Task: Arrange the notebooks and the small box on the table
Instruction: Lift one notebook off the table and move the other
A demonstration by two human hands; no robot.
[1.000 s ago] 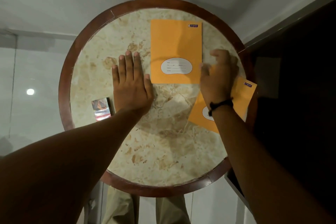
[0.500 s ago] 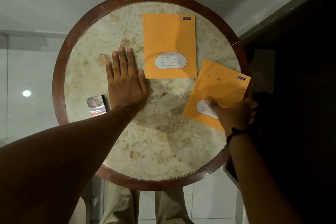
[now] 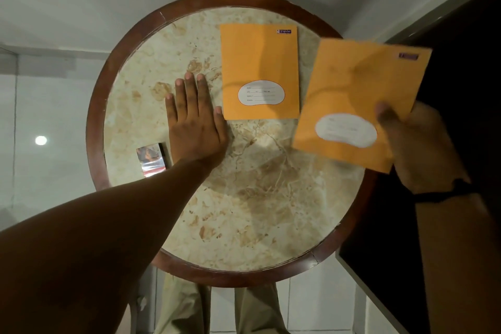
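L hand (image 3: 193,127): flat, fingers spread, palm down on the table (image 3: 244,198), gripping nothing. Thumb tip just beside the lower-left corner of the flat notebook (image 3: 259,62); contact there not resolvable.

R hand (image 3: 417,144): closed on the lower-right part of the second notebook (image 3: 360,95), thumb on the cover, other fingers hidden underneath. This notebook is motion-blurred, tilted clockwise, raised off the table; its right portion hangs out past the table's right rim, its left edge just beside the flat notebook's right edge.

Flat notebook: orange, label oval toward the viewer, lies square on the far-centre of the table, near the far rim.

Small box (image 3: 151,157): shiny wrap, at the left side of the table close to the wooden rim, just beside the L wrist; touching or not, can't tell.

Open room: whole near half of the marble top is bare; some free area also far-left.

Pose: L forearm runs in from lower left, extended diagonally. R forearm comes in from lower right, dark band (image 3: 444,192) at the wrist, hand outside the table's rim over a dark surface.
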